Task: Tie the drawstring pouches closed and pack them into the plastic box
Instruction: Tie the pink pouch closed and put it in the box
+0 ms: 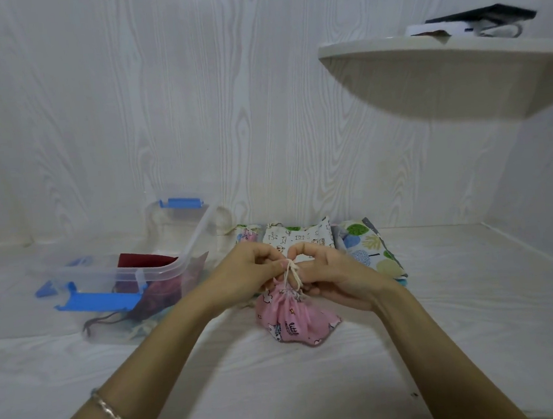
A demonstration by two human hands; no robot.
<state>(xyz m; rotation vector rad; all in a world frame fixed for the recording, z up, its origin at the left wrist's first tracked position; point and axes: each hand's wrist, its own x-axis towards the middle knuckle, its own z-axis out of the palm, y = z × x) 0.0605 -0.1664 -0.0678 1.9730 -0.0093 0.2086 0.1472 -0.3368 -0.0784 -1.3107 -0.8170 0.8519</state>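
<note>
At the far left we find the clear plastic box (194, 236), open at the top, with a blue latch (99, 300) hanging at its near end and another at its far end. A dark red pouch (145, 259) lies inside it. A thin bracelet (119, 413) sits on the left wrist. The left hand (250, 271) has its fingers curled and pinches the cream drawstring (290, 273) from the left. The pink printed pouch (295, 321) rests on the white wood-grain surface (317, 389) directly below the hands, to the right of the box and apart from it, with its neck gathered tight under the cord. The right hand (334, 271) pinches the same drawstring from the right, so both hands grip one cord. Behind the hands, against the wall, lie more pouches, among them a white printed pouch (299, 235) and a tree-print pouch (368, 248). A wall shelf (440, 71) at the upper right carries dark items we cannot identify.
</note>
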